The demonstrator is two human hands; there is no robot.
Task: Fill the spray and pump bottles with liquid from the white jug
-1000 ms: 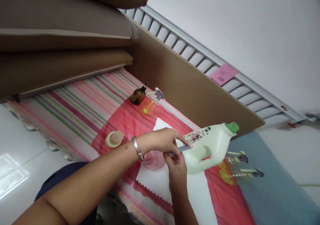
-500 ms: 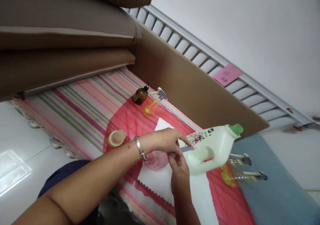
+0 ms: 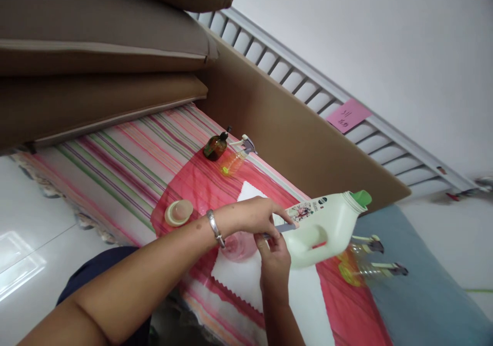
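A white plastic jug (image 3: 327, 228) with a green cap (image 3: 362, 197) lies tilted over a white zigzag-edged cloth (image 3: 242, 279) on a red sheet. My left hand (image 3: 258, 215), with a metal bracelet on its wrist, reaches over the jug's base. Its thumb and forefinger pinch a thin grey strip (image 3: 287, 228) held against the jug by its printed label. My right hand (image 3: 274, 256) comes up from below and pinches the strip's near end. Both hands are closed. A clear pink container (image 3: 239, 247) sits under my left wrist.
A round cream lid (image 3: 177, 212), a brown pump bottle (image 3: 214, 147) and an orange spray bottle (image 3: 231, 162) stand on the striped cover. Two clear spray bottles (image 3: 364, 264) lie beyond the jug. A cardboard panel (image 3: 292, 130) and stacked brown cushions (image 3: 96, 43) border the surface.
Only the view has shifted slightly. Both hands keep the same pinch on the grey strip against the jug.
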